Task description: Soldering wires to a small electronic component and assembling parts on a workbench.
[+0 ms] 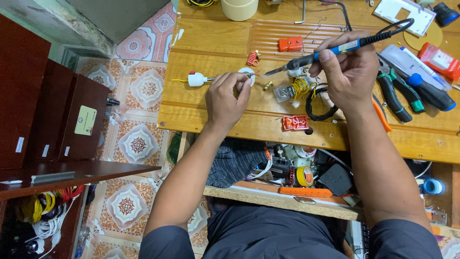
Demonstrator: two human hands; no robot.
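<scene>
My right hand grips a blue-and-black soldering iron like a pen, its tip pointing left at a small white disc part. My left hand rests on the wooden workbench and pinches that disc and a thin wire beside it. A white plug-like connector with a yellow wire lies just left of my left hand. A small part with a yellow wire coil sits between my hands.
An orange block, a red spring, a red clip, black cable and pliers lie on the bench. An open drawer under it holds tape, a glove and parts. Dark wooden cabinets stand at left.
</scene>
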